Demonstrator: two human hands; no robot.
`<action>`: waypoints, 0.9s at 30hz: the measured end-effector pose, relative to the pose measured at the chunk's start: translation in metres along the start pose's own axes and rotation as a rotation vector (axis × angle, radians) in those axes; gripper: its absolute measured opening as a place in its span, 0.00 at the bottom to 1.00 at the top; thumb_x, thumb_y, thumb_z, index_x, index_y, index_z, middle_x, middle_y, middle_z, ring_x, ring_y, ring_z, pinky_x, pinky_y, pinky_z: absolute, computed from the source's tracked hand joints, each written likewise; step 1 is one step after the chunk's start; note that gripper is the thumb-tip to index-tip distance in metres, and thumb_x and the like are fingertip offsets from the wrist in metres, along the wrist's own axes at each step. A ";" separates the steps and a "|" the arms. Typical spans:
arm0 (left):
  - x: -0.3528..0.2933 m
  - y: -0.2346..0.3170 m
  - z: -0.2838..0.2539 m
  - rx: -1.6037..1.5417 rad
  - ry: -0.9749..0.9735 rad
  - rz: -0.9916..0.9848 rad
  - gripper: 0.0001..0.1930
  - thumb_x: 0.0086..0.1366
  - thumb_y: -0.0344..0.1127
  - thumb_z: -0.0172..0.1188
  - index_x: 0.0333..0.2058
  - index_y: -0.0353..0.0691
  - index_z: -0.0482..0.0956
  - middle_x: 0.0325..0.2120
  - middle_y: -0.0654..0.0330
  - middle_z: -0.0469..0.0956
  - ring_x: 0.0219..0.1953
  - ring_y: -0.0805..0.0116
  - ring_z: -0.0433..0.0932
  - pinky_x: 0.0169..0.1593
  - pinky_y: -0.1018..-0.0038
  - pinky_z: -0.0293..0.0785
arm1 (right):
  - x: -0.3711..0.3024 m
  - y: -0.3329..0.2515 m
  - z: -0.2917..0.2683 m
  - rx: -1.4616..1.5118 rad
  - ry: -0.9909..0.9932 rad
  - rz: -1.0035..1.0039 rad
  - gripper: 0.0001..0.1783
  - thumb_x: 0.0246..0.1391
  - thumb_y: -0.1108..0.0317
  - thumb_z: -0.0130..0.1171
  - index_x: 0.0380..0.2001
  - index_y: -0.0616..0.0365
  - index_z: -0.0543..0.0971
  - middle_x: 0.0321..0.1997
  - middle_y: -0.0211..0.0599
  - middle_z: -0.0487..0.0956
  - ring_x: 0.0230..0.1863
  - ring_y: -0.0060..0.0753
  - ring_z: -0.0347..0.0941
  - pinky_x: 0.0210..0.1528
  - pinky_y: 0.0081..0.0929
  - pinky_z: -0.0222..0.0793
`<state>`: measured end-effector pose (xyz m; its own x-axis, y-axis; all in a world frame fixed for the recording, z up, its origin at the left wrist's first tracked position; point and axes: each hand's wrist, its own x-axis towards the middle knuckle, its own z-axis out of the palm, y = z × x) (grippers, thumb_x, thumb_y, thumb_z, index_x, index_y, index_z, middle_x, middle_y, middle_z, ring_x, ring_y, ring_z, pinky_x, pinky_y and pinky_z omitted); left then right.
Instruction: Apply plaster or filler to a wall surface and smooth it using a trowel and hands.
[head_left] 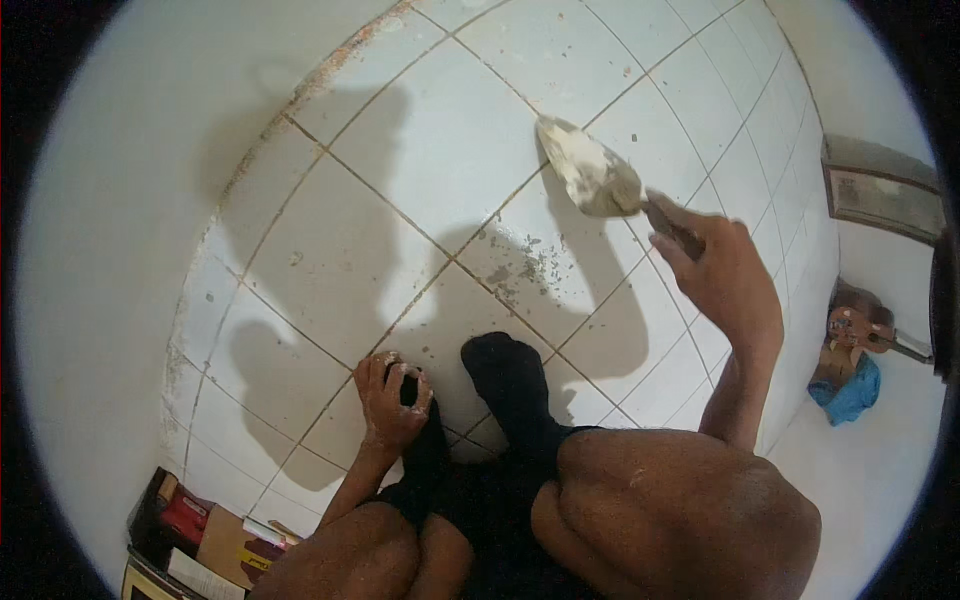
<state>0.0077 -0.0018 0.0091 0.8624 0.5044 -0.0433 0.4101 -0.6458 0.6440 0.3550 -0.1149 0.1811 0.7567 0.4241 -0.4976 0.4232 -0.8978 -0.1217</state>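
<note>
My right hand grips the handle of a trowel on the right side. Its pointed blade carries off-white paste and is held over the tiled floor, tip toward the far left. My left hand is low, beside my left foot in a dark sock. Its fingers are curled in toward the thumb, with white paste smeared on them. Dark cloth shows through the gap between thumb and fingers; whatever the fingers hold, if anything, is hidden.
Grey flecks lie scattered ahead of my right foot. A box of odds and ends stands at the lower left. Along the right are a framed panel, a small guitar-like instrument and a blue bag. Walls rise left and right.
</note>
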 end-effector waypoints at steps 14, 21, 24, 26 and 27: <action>0.000 -0.001 -0.002 0.016 0.009 -0.009 0.11 0.50 0.30 0.66 0.31 0.37 0.74 0.40 0.49 0.71 0.46 0.50 0.68 0.51 0.55 0.62 | 0.007 -0.010 -0.012 0.022 -0.121 0.056 0.19 0.56 0.63 0.59 0.51 0.50 0.80 0.39 0.50 0.81 0.38 0.42 0.79 0.44 0.37 0.74; -0.001 -0.004 0.001 0.022 0.031 0.028 0.11 0.49 0.30 0.64 0.31 0.36 0.73 0.39 0.48 0.71 0.44 0.47 0.69 0.48 0.54 0.62 | 0.015 -0.016 -0.019 0.099 -0.114 0.065 0.23 0.57 0.64 0.61 0.57 0.46 0.76 0.22 0.41 0.80 0.11 0.20 0.65 0.12 0.25 0.61; -0.003 -0.005 0.003 0.043 0.058 0.024 0.11 0.49 0.29 0.64 0.30 0.36 0.73 0.39 0.47 0.71 0.43 0.47 0.69 0.48 0.54 0.63 | 0.002 0.004 -0.004 0.048 -0.071 -0.005 0.24 0.57 0.63 0.61 0.58 0.46 0.75 0.22 0.40 0.79 0.11 0.21 0.64 0.11 0.24 0.61; -0.003 -0.007 0.004 0.002 0.028 0.007 0.10 0.49 0.29 0.64 0.30 0.36 0.73 0.39 0.47 0.71 0.43 0.47 0.69 0.49 0.54 0.63 | 0.004 0.004 -0.009 0.011 -0.141 0.061 0.25 0.57 0.63 0.62 0.58 0.46 0.75 0.19 0.38 0.77 0.11 0.21 0.63 0.11 0.24 0.61; -0.004 -0.006 0.004 -0.001 0.025 0.005 0.10 0.49 0.29 0.64 0.30 0.36 0.73 0.39 0.47 0.71 0.43 0.47 0.69 0.49 0.54 0.63 | 0.007 0.000 -0.008 0.008 -0.144 0.063 0.25 0.57 0.63 0.62 0.58 0.46 0.75 0.19 0.38 0.77 0.11 0.21 0.63 0.11 0.24 0.61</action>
<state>0.0026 -0.0024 0.0021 0.8567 0.5154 -0.0208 0.4053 -0.6476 0.6452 0.3643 -0.1113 0.1845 0.7021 0.3456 -0.6226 0.3722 -0.9235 -0.0929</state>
